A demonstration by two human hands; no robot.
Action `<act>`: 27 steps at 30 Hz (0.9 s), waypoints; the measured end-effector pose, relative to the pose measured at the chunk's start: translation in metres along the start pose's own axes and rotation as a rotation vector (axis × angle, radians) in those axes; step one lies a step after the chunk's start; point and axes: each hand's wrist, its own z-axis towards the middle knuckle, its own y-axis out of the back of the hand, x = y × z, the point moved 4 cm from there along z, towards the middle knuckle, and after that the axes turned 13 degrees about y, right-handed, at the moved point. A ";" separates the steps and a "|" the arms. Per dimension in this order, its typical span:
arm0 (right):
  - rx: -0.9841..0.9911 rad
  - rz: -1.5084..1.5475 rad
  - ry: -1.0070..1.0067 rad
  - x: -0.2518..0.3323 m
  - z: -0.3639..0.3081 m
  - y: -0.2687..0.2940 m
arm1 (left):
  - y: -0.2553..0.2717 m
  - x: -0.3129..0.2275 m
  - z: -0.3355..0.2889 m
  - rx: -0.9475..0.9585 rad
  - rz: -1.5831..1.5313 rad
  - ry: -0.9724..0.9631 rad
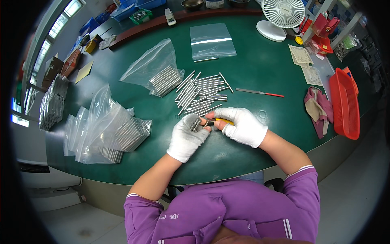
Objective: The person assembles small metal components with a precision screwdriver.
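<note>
My left hand (pixel 185 138), in a white glove with bare fingertips, is closed around a few short metal rods (pixel 195 125). My right hand (pixel 245 128), gloved the same way, grips a small hand tool with a yellow and black handle (pixel 223 120). The tool's front end meets the left fingertips, and its working tip is too small to make out. Just beyond both hands lies a loose pile of silvery metal rods (pixel 199 93). A flat file with a red handle (pixel 274 95) rests to the right of the pile.
Clear plastic bags of rods (pixel 132 136) lie at left, with another bag (pixel 164 79) behind the pile. A flat plastic bag (pixel 211 38) is at the back. On the right are a white fan (pixel 271 31), paper slips (pixel 300 55), a pink-and-beige cloth (pixel 318 110) and a red basket (pixel 343 103).
</note>
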 end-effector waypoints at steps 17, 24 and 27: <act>-0.008 0.052 -0.057 0.003 0.004 0.008 | 0.005 -0.014 0.000 0.061 -0.007 0.229; -0.009 0.263 -0.117 -0.002 0.004 0.004 | 0.007 -0.013 -0.001 0.090 0.011 0.208; 0.000 0.290 -0.136 0.002 0.005 0.006 | 0.005 -0.013 -0.002 0.111 -0.012 0.229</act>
